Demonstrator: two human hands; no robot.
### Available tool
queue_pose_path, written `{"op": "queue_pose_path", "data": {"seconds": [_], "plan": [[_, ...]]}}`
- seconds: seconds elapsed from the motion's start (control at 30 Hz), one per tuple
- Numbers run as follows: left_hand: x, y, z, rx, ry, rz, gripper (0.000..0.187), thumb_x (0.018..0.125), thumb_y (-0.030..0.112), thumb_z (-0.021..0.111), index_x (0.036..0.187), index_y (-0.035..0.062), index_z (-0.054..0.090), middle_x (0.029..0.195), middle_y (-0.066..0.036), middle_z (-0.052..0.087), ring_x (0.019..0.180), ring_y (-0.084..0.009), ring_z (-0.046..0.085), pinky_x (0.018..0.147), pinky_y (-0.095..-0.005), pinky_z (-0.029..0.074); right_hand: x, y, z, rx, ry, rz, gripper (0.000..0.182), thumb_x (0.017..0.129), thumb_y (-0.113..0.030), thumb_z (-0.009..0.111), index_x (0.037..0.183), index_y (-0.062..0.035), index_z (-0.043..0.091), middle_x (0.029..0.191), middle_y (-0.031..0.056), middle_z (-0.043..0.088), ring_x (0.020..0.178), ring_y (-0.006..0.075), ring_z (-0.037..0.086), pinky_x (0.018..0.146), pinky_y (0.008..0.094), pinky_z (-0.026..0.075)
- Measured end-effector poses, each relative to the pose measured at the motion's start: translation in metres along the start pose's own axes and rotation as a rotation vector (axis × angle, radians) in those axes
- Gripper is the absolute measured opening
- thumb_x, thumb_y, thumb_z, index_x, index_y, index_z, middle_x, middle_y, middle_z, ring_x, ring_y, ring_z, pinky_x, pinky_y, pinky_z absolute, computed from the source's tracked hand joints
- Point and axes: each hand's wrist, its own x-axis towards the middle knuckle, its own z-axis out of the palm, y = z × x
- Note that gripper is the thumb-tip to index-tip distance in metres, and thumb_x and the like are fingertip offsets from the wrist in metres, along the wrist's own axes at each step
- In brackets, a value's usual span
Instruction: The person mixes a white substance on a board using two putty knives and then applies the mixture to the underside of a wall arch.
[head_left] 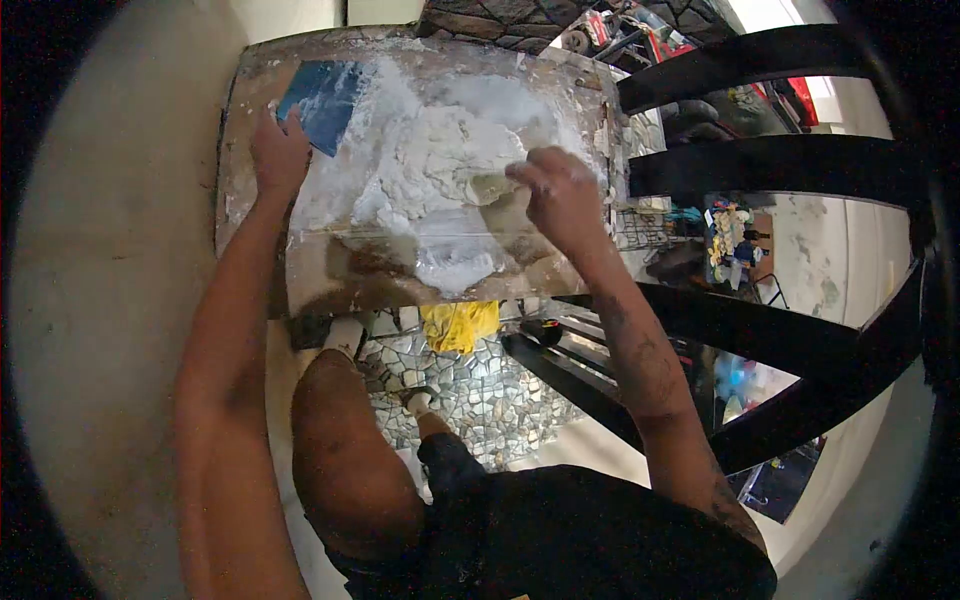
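Clearly, the left hand (280, 155) pinches the near-left edge of a blue sheet (328, 105), thumb and fingers pressed together on it, the rest of the sheet reaching beyond the fingertips. Across from that grip, the right hand (562, 195) has its fingers curled in close; a small pale flat piece (490, 187) sits just beside its fingertips, though I cannot tell whether they pinch it. Between the two grips lies the white paste (440, 150), heaped and lumpy, its nearest side close to the right fingertips, with thinner smears reaching toward the blue sheet. Under both hands is the worn tabletop (262, 80), marked with white. Below the grips, past the tabletop's near edge, hangs or lies a yellow cloth (460, 326) above the stone-patterned floor (485, 390). Farther off, to the right of the right hand, dark curved slats (765, 172) stand.
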Motion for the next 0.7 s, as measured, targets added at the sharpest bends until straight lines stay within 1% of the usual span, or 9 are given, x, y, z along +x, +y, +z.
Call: {"op": "queue_pose_path", "data": {"seconds": [0.07,0.1,0.23,0.33,0.37,0.47,0.5,0.63,0.7], "plan": [[-0.002,0.007,-0.007,-0.020,-0.015,-0.023,0.041,0.086,0.027,0.055,0.107,-0.0080,0.051,0.088,-0.030,0.059,0.086,-0.0452,0.057,0.077,-0.0472,0.043,0.011,0.003,0.006,0.017,0.026,0.023,0.029,0.060,0.002,0.056,0.084,-0.0099,0.067,0.082,0.0091,0.060,0.079,0.0288,0.060,0.067,0.0386,0.049],[-0.003,0.008,-0.008,-0.039,-0.026,-0.041,0.041,0.086,0.027,0.055,0.107,-0.0078,0.051,0.088,-0.030,0.059,0.086,-0.0453,0.056,0.077,-0.0474,0.043,0.005,0.000,0.021,0.052,-0.046,0.086,0.028,0.061,0.003,0.056,0.085,-0.0093,0.067,0.083,0.0098,0.060,0.082,0.0292,0.060,0.069,0.0387,0.050],[-0.001,-0.001,0.002,-0.083,-0.025,-0.083,0.040,0.087,0.027,0.054,0.108,-0.0068,0.051,0.090,-0.030,0.058,0.089,-0.0447,0.055,0.078,-0.0483,0.042,-0.015,-0.010,0.025,0.033,-0.171,-0.045,0.029,0.062,0.003,0.056,0.087,-0.0082,0.066,0.087,0.0117,0.063,0.080,0.0308,0.061,0.068,0.0395,0.050],[0.000,0.007,-0.005,-0.107,-0.047,-0.102,0.040,0.087,0.027,0.053,0.109,-0.0065,0.051,0.094,-0.029,0.058,0.092,-0.0439,0.054,0.080,-0.0480,0.041,0.016,0.013,-0.005,0.154,-0.296,0.094,0.036,0.060,0.003,0.059,0.093,-0.0082,0.065,0.089,0.0138,0.063,0.078,0.0320,0.062,0.068,0.0406,0.050],[-0.001,0.011,-0.009,-0.129,-0.068,-0.121,0.040,0.087,0.027,0.053,0.109,-0.0065,0.051,0.096,-0.029,0.057,0.094,-0.0436,0.054,0.081,-0.0477,0.041,0.025,0.015,-0.007,0.048,-0.299,0.064,0.042,0.057,0.004,0.060,0.097,-0.0076,0.063,0.091,0.0146,0.063,0.080,0.0325,0.062,0.069,0.0405,0.051],[-0.001,0.010,-0.009,-0.088,-0.053,-0.092,0.039,0.088,0.026,0.052,0.110,-0.0060,0.051,0.097,-0.028,0.058,0.094,-0.0435,0.054,0.082,-0.0473,0.041,-0.006,0.005,0.042,0.293,-0.104,0.206,0.042,0.057,0.005,0.060,0.097,-0.0069,0.064,0.092,0.0140,0.063,0.082,0.0327,0.062,0.070,0.0397,0.051],[0.002,0.010,-0.010,-0.085,-0.043,-0.079,0.040,0.087,0.026,0.052,0.110,-0.0060,0.051,0.097,-0.029,0.058,0.093,-0.0437,0.055,0.082,-0.0471,0.042,-0.015,-0.001,0.032,0.112,-0.171,-0.029,0.042,0.058,0.005,0.059,0.097,-0.0063,0.064,0.094,0.0141,0.063,0.083,0.0335,0.061,0.071,0.0396,0.050],[0.001,-0.020,0.012,0.056,-0.015,0.063,0.039,0.087,0.025,0.053,0.110,-0.0060,0.051,0.095,-0.029,0.059,0.091,-0.0449,0.055,0.080,-0.0475,0.042,0.027,0.012,-0.004,0.118,-0.413,0.055,0.044,0.056,0.004,0.059,0.097,-0.0063,0.064,0.096,0.0146,0.062,0.084,0.0347,0.060,0.074,0.0399,0.050],[-0.001,-0.010,0.005,0.073,-0.042,0.047,0.039,0.086,0.025,0.053,0.111,-0.0061,0.051,0.095,-0.030,0.059,0.090,-0.0455,0.056,0.079,-0.0482,0.042,0.008,0.010,0.026,0.121,-0.182,0.034,0.043,0.055,0.005,0.058,0.096,-0.0064,0.065,0.093,0.0136,0.062,0.083,0.0345,0.060,0.073,0.0402,0.049]]}}
